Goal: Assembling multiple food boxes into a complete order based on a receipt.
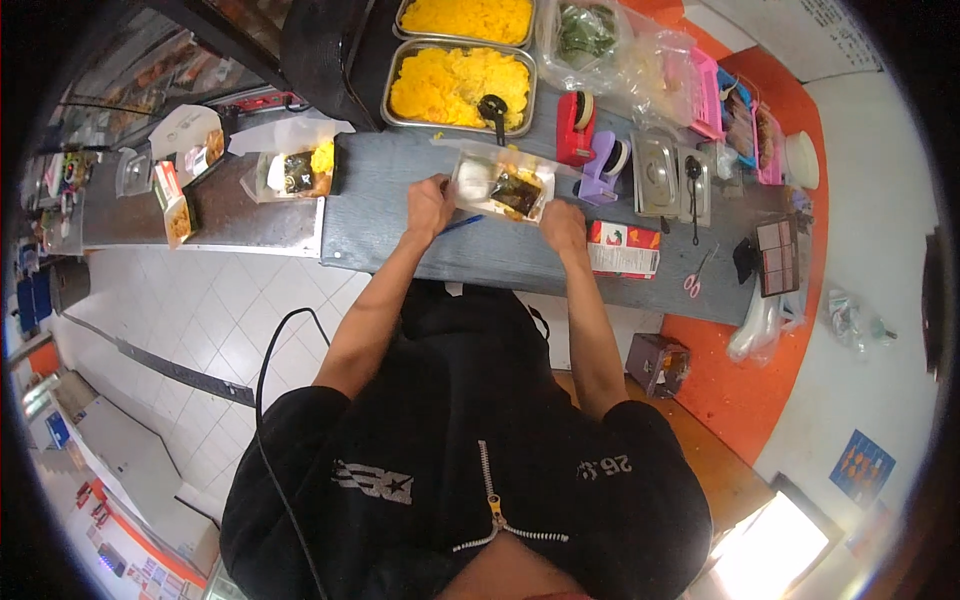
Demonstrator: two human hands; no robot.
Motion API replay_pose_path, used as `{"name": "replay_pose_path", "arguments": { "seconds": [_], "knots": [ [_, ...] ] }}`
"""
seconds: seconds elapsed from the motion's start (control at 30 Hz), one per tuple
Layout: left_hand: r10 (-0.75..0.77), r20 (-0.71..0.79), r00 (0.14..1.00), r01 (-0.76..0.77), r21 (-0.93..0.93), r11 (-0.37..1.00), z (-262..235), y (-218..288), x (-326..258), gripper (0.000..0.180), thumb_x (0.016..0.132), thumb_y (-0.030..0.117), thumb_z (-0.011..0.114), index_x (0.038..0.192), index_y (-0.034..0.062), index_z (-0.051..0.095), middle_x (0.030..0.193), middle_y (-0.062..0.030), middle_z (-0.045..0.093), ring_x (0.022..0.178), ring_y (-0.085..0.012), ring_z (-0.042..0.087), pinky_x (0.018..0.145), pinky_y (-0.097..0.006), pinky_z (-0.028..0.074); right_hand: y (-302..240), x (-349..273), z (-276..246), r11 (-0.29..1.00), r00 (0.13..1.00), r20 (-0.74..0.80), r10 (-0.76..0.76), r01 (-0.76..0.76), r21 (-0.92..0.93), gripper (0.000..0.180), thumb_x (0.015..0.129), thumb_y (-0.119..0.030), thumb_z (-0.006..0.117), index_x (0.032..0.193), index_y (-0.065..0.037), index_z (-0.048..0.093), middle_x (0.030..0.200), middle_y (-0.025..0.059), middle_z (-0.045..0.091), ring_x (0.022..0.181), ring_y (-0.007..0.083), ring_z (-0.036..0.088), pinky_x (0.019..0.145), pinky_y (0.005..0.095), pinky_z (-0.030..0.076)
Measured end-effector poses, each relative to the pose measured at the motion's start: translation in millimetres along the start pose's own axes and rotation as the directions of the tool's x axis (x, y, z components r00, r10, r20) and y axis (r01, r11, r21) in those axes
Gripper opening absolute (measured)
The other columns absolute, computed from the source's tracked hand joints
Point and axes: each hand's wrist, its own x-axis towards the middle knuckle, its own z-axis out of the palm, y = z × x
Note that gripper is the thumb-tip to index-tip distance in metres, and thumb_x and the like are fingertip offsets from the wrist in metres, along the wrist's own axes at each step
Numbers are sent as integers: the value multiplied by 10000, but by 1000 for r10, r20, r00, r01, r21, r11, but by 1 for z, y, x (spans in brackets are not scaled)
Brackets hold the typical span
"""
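On the dark grey table in front of me stands an open paper food box (pixel 462 192) with its back flap raised. White rice (pixel 475 172) lies in its left part, with a dark, shiny piece of food (pixel 517 190) to the right and a little yellow food beside that. My left hand (pixel 430 208) grips the box's left side, fingers closed on the edge. At the right front corner, my right hand (pixel 563 226) is also closed on the box. A blue pen (pixel 461 224) lies just right of my left wrist. Both hands partly hide the box's sides.
Metal trays of yellow scrambled egg (pixel 440 85) stand behind, one holding a black spoon (pixel 494 112). Red (pixel 576 128) and purple (pixel 604 170) tape dispensers, a red-white carton (pixel 625 250) and scissors (pixel 695 278) lie to the right. Another filled food box (pixel 268 180) sits left.
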Motion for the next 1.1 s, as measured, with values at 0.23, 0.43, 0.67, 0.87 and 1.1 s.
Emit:
{"name": "replay_pose_path", "arguments": {
  "seconds": [0.23, 0.43, 0.67, 0.87, 1.1],
  "knots": [
    [71, 167, 983, -65, -41, 997, -24, -5, -39, 253, 831, 215, 710, 976, 8, 703, 900, -193, 686, 850, -380, 649, 827, -423, 511, 16, -39, 12, 986, 999, -21, 38, -34, 160, 375, 956, -236, 473, 836, 36, 701, 894, 297, 666, 872, 470, 654, 846, 540, 505],
    [240, 463, 853, -388, 256, 886, -35, -35, -65, 343, 825, 135, 675, 1155, 43, 645, 1182, -213, 607, 1115, -384, 558, 1021, -439, 449, 17, -40, 1, 984, 999, 48, 22, -30, 175, 319, 936, -236, 519, 911, 15, 715, 919, 287, 674, 921, 459, 649, 863, 538, 495],
    [-56, 209, 976, -30, 386, 922, -102, -87, -74, 237, 862, 126, 643, 1075, 22, 647, 954, -246, 617, 959, -424, 592, 855, -496, 479, 20, -48, 15, 981, 992, -124, -25, 48, 187, 321, 956, -225, 490, 868, 27, 667, 845, 278, 668, 829, 469, 647, 807, 554, 492],
    [34, -54, 998, -9, 422, 907, -71, -67, -60, 257, 852, 173, 693, 1031, -5, 651, 936, -229, 644, 866, -417, 627, 766, -479, 511, 17, -43, 15, 943, 985, -172, 22, 37, 332, 281, 954, -219, 512, 857, 25, 612, 832, 272, 656, 808, 486, 630, 781, 564, 480],
    [-162, 58, 985, 168, -122, 978, -3, 21, -38, 374, 963, 309, 584, 1114, -23, 668, 1015, -227, 700, 949, -349, 694, 790, -407, 550, 17, -42, 18, 886, 982, -188, 5, 83, 456, 328, 917, -191, 513, 1161, 24, 560, 908, 316, 652, 889, 501, 620, 848, 585, 457]
  ]
}}
